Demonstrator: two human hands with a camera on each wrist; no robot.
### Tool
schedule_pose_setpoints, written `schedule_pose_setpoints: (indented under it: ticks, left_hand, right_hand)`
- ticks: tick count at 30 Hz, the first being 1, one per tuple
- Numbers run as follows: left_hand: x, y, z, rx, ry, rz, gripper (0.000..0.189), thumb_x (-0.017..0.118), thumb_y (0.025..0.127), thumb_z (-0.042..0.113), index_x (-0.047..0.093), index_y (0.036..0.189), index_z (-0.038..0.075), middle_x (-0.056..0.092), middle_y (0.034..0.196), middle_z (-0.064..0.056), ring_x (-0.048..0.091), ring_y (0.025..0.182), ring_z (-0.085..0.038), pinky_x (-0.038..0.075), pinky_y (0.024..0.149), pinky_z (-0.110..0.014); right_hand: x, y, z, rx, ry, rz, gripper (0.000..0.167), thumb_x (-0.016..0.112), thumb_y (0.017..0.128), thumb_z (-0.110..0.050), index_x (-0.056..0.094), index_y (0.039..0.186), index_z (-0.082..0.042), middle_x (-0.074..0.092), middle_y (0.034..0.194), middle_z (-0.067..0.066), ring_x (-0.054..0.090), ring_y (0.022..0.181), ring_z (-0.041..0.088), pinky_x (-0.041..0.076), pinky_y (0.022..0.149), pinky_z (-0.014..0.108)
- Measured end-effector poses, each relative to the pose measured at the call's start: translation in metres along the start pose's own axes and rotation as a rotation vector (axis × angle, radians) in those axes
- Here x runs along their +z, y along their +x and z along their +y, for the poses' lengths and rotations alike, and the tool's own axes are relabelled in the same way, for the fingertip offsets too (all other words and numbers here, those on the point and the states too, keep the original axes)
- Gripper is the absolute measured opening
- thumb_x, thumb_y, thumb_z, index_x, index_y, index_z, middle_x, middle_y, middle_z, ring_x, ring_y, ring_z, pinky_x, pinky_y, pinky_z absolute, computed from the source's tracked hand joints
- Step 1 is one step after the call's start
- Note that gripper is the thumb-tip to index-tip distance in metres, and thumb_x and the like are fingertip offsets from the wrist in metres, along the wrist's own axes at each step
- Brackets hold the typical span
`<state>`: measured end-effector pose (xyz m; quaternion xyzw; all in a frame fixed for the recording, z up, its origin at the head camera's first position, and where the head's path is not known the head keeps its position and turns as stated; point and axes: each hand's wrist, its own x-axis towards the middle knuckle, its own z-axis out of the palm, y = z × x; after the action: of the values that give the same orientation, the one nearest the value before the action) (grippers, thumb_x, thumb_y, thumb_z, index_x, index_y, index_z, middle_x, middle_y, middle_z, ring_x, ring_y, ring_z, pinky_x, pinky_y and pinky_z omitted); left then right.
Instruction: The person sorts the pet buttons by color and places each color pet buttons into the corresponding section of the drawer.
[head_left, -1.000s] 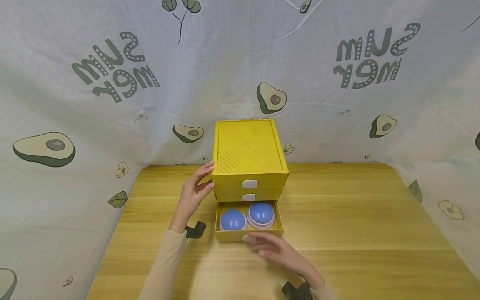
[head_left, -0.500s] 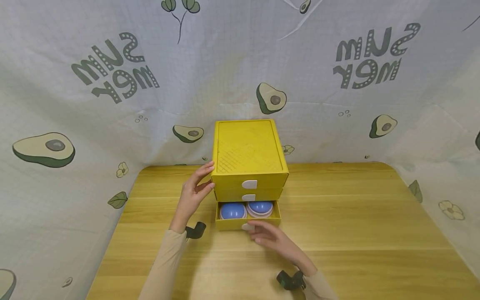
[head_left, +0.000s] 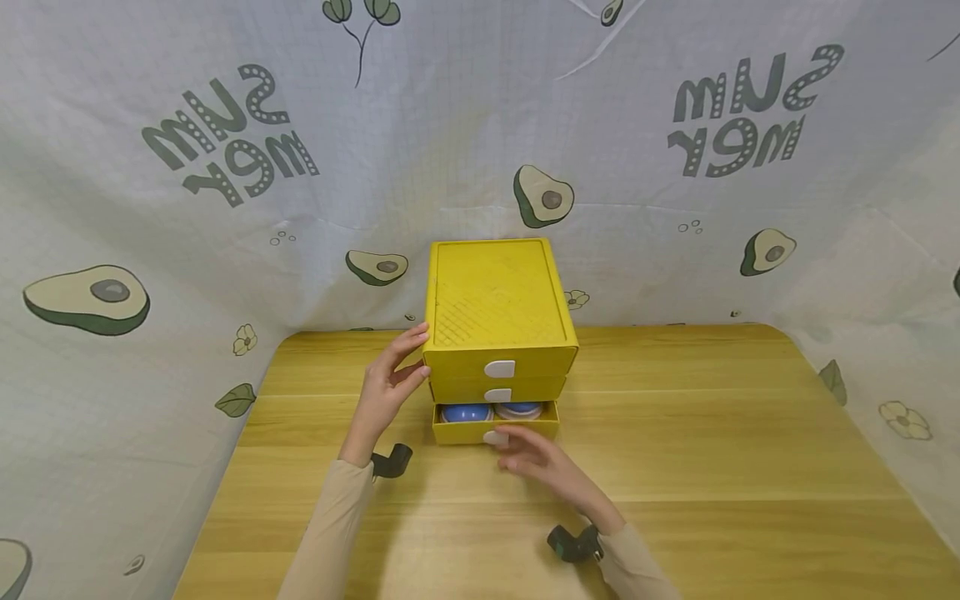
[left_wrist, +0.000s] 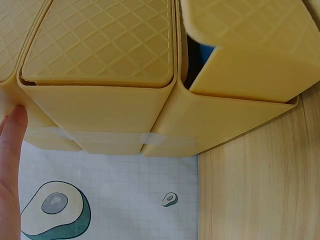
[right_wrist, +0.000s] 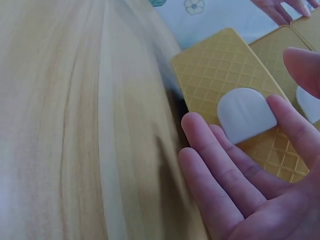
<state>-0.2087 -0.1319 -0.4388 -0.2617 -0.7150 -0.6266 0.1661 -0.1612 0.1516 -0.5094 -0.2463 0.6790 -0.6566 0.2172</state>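
A yellow drawer unit [head_left: 498, 287] stands at the back of the table, and its bottom drawer [head_left: 459, 432] sticks out a little. Two blue domed objects with pale rims lie in that drawer; the left dome [head_left: 467, 412] shows its top, and the other is mostly hidden under the drawer above. My left hand [head_left: 381, 396] touches the unit's left side with fingertips and thumb. At the bottom drawer's front is my right hand [head_left: 551, 467], its fairly straight fingers around the white handle [right_wrist: 245, 115] and pressing there, the thumb held apart.
Two upper drawers with white handles, such as the top handle [head_left: 499, 368], are closed. The wooden table [head_left: 712, 450] reaches out to both sides. A white curtain [head_left: 450, 125] with avocado prints hangs right behind the unit.
The bottom drawer has slid inward, away from me, and the domes have gone further under the unit. My right hand has moved forward with it; the left hand stays put.
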Motion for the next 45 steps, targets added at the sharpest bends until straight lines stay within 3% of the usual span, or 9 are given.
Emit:
schedule_pose_setpoints:
  ticks: [15,25,45]
  left_hand:
    - [0.0,0.0,-0.001,0.014,0.011,0.001,0.045,0.061,0.086,-0.014,0.053,0.129,-0.001,0.045,0.143,-0.013,0.046,0.128,-0.022,0.05,0.091,-0.042]
    - [0.0,0.0,-0.001,0.011,0.006,0.003,0.046,0.062,0.086,-0.014,0.053,0.129,-0.002,0.045,0.143,-0.014,0.046,0.128,-0.022,0.051,0.091,-0.039]
    - [0.002,0.0,0.0,0.005,0.008,0.01,0.045,0.061,0.086,-0.014,0.053,0.128,-0.002,0.045,0.143,-0.014,0.046,0.128,-0.023,0.051,0.091,-0.038]
  right_hand:
    - [-0.003,0.014,0.002,0.052,-0.002,0.033,0.056,0.058,0.096,-0.008,0.034,0.146,-0.002,0.043,0.139,0.028,0.056,0.11,0.042,0.05,0.092,0.031]
    - [-0.005,0.021,0.005,0.072,-0.009,0.058,0.056,0.06,0.095,-0.009,0.036,0.146,-0.004,0.043,0.139,0.027,0.059,0.109,0.038,0.05,0.091,0.029]
    - [-0.001,0.021,0.008,-0.018,0.007,0.068,0.051,0.055,0.096,-0.002,0.035,0.141,0.006,0.04,0.138,0.031,0.059,0.104,0.043,0.051,0.089,0.027]
